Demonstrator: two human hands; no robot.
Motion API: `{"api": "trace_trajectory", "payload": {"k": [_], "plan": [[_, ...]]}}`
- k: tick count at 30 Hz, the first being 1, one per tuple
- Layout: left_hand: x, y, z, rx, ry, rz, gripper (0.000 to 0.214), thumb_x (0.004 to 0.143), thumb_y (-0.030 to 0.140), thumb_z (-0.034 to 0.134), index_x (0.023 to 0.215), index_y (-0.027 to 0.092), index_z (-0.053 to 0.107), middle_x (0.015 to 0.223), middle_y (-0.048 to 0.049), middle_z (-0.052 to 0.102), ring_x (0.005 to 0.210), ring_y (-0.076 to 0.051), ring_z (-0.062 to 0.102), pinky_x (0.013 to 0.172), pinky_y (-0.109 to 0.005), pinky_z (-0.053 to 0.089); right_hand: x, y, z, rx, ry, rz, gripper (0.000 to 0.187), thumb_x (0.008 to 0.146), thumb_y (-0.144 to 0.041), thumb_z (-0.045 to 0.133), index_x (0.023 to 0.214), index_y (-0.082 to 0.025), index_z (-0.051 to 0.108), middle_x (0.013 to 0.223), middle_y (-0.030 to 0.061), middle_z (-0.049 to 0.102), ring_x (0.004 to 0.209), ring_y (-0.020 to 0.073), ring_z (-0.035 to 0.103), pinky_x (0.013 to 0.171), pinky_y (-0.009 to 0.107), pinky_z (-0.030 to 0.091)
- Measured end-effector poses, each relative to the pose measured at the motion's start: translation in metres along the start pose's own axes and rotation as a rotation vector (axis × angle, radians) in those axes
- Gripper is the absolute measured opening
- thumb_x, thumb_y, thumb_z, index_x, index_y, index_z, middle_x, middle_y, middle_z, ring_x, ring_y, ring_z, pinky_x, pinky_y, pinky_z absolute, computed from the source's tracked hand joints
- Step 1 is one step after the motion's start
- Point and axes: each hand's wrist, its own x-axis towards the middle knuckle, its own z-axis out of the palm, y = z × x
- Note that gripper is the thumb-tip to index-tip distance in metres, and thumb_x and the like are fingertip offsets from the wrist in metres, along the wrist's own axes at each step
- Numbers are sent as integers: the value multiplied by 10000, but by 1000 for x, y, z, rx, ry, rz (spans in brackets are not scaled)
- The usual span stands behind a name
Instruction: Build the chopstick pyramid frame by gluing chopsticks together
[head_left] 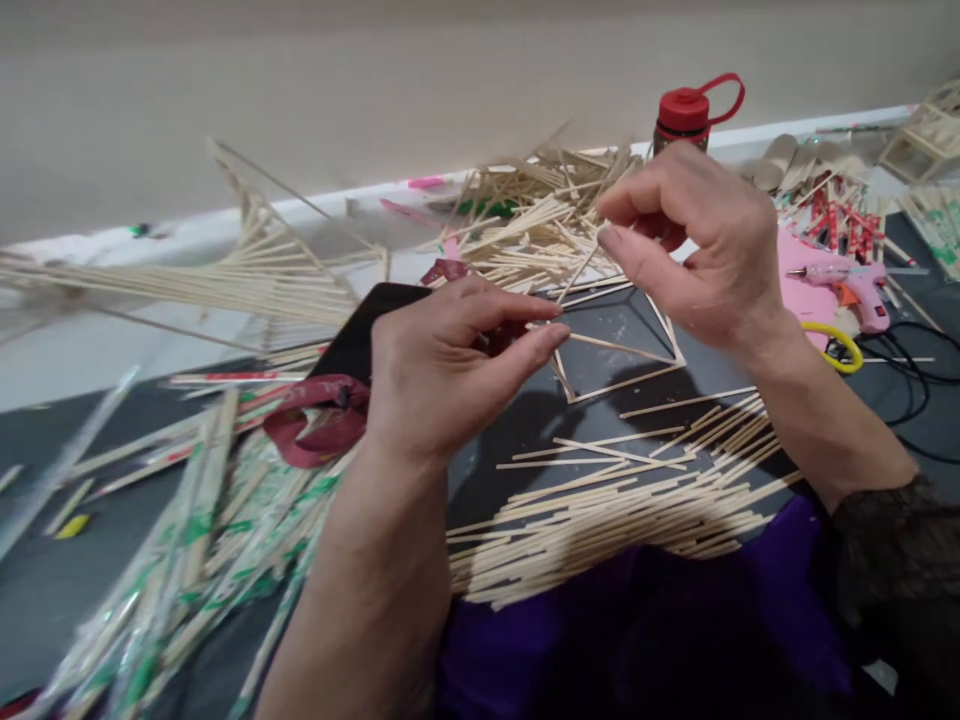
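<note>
My left hand [450, 365] is closed in a pinch, thumb and forefinger on a thin wooden stick. To its right and slightly higher, my right hand [697, 240] pinches the upper end of another thin wooden stick [579, 272], which slants down toward the left fingertips. Below and behind the fingers, an angular frame of joined sticks [626, 384] rests on the dark surface. Whether the left hand's stick belongs to that frame, I cannot tell. Many loose wooden sticks [600, 520] lie in a heap near my body.
Packaged sticks [217, 530] and a maroon ribbon loop [319, 420] lie at left. A stick structure [247, 270] stands behind them. More sticks [540, 230] are piled at the back, near a red-capped bottle [682, 115]. At right are a pink glue gun [862, 285], yellow-handled scissors [844, 345] and black cable [907, 380].
</note>
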Motion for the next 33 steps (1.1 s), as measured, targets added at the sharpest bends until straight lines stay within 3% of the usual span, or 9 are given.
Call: {"api": "trace_trajectory", "payload": {"k": [6,16,23,33], "plan": [[4,0,1,-44,29,-7,79,742,278,793,813,276,827,644,26,698,559,-116,544,520,-276,385,5,2,-9,-99,-18,52,83,936,-207,591,867,-214,636,924,4,679,772,124,601,741,239,492],[2,4,-1,6,62,0,158,767,273,767,867,378,831,544,82,568,521,-95,454,571,-260,407,11,7,-12,-232,-77,47,94,942,-118,564,863,-126,615,931,16,670,842,126,599,827,249,463],[0,6,0,15,50,22,148,786,263,765,878,357,834,619,82,616,573,-84,503,599,-254,400,11,6,-14,-255,-99,37,121,948,-136,550,866,-118,637,933,14,673,852,134,593,797,241,441],[0,12,0,26,18,-22,111,810,282,747,885,302,827,607,69,559,586,-102,483,657,-286,433,10,4,-12,-271,-108,47,135,944,-133,534,864,-125,643,999,19,694,879,140,611,805,246,443]]}}
